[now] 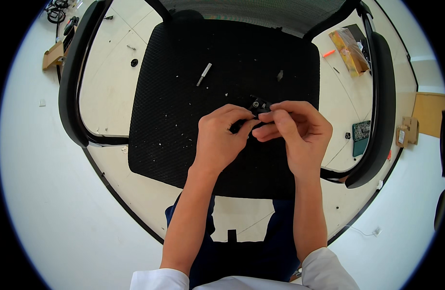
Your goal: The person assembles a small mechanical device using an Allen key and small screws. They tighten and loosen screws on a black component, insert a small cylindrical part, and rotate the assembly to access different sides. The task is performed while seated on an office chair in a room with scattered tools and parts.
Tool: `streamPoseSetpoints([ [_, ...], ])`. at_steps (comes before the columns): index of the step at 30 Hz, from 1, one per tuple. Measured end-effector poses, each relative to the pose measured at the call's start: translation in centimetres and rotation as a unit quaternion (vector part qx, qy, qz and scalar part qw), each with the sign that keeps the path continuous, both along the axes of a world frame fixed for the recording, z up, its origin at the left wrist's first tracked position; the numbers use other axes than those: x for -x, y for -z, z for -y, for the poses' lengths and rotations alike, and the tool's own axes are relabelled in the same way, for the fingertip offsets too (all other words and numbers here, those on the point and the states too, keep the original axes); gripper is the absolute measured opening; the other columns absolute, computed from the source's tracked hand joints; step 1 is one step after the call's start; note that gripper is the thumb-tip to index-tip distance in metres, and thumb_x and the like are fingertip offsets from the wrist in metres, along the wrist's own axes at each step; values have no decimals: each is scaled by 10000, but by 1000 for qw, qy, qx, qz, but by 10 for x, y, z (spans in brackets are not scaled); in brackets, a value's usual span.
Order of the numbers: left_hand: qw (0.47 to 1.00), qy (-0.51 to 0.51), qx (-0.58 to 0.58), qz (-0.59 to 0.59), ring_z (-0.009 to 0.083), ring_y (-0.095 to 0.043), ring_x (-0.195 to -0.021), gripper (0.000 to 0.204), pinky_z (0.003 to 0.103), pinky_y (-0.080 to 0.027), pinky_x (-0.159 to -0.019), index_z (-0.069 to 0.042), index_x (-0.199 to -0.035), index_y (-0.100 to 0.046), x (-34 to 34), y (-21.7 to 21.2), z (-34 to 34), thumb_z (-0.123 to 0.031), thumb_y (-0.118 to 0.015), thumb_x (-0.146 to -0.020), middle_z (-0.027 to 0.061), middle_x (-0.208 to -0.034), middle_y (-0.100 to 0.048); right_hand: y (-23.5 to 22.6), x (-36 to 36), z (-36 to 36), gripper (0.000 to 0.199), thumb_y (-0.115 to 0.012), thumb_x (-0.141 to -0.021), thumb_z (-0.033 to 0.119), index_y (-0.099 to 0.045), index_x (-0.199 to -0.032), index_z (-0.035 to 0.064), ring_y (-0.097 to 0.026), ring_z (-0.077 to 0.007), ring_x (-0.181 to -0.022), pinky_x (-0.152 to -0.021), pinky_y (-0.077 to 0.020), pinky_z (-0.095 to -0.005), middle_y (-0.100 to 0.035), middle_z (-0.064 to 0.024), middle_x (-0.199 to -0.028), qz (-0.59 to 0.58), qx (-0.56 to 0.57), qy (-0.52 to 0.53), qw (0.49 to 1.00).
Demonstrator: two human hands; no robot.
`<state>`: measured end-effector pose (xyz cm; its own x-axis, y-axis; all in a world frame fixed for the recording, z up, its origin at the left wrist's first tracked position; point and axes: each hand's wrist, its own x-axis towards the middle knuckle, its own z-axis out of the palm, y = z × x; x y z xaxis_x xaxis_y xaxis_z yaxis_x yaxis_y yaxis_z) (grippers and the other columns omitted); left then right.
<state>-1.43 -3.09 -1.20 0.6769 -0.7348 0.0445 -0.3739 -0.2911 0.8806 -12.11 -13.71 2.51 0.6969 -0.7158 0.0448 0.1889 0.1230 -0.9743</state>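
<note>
Both my hands meet over the black mesh seat of an office chair (174, 111). Between them is a small black part with a round metal piece on it (256, 104). My left hand (224, 133) is closed, its thumb and fingertips pinching the part's near left side. My right hand (302, 130) grips its right edge, with thumb and fingers bent together. The fingers hide much of the part, so its exact kind does not show. Farther off on the seat lies a small silver and grey bit-like tool (204, 74). To its right is a small grey scrap (280, 75).
Black armrests (72, 77) curve up on both sides, and the backrest (261, 14) rises at the far edge. White crumbs dot the seat. On the tiled floor at right are a yellow package (349, 50), an orange piece (329, 53) and a green item (361, 137). Cardboard (407, 131) lies farther right.
</note>
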Motion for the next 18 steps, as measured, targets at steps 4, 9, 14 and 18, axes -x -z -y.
streamPoseSetpoints([
  [4, 1000, 5, 19, 20, 236, -703, -783, 139, 312, -557, -657, -20, -916, -735, 4, 3, 2, 19, -705, -787, 75, -913, -721, 7, 1, 2, 171, -668, -881, -12, -676, -1041, -73, -743, -234, -765, -672, -613, -293, -723, -191, -917, 6, 32, -21, 999],
  [9, 999, 37, -11, 15, 249, -691, -880, 168, 337, -557, -755, -18, -950, -733, 4, -4, 2, 22, -684, -794, 86, -966, -716, -5, -1, -3, 233, -724, -802, -62, -710, -1033, -44, -741, -199, -826, -734, -591, -256, -728, -128, -902, 12, 72, -16, 997],
  [14, 998, 55, 0, 4, 248, -680, -924, 169, 337, -551, -793, -16, -956, -734, 0, 3, -4, 15, -688, -796, 95, -998, -711, 4, 5, 7, 240, -726, -778, -80, -708, -1015, -44, -736, -191, -783, -697, -586, -248, -722, -138, -874, -15, 224, -55, 973],
  [18, 998, 58, 6, 15, 243, -687, -887, 147, 337, -555, -767, -17, -941, -737, 0, 3, -2, -2, -709, -798, 93, -982, -711, -5, 6, 1, 248, -772, -760, -40, -730, -1002, -3, -725, -141, -713, -635, -561, -209, -729, -89, -834, -66, 206, 13, 976],
])
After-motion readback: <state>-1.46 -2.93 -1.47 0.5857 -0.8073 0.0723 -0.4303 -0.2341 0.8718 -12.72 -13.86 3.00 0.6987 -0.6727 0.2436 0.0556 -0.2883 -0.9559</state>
